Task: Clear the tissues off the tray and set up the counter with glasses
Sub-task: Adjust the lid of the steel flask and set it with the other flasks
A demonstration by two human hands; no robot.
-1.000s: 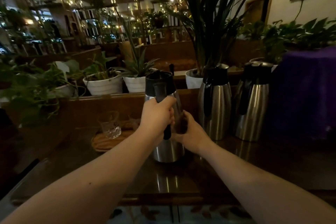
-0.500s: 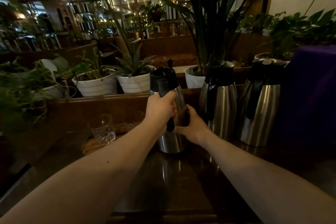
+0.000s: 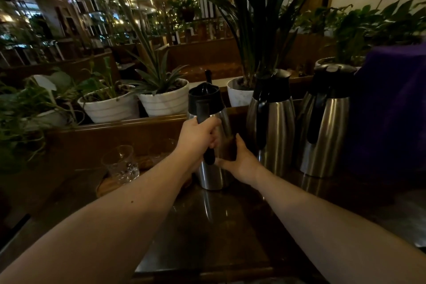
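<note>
A steel thermos jug (image 3: 212, 175) with a black lid stands upright on the dark wooden counter (image 3: 207, 233). My left hand (image 3: 196, 138) is wrapped around its black handle. My right hand (image 3: 239, 159) presses against the jug's right side. Left of the jug, a clear glass (image 3: 121, 163) stands on a round woven tray (image 3: 110, 185); a second glass (image 3: 161, 150) is dimly visible behind it. No tissues can be made out in the dim light.
Two more steel jugs (image 3: 272, 127) (image 3: 325, 127) stand to the right along the wooden ledge. White plant pots (image 3: 163, 99) (image 3: 108, 106) line the ledge behind. A purple cloth-covered block (image 3: 391, 108) fills the far right.
The jug, held in both hands, has moved farther from me and closer to the other jugs and the tray. The view has tilted up slightly.
</note>
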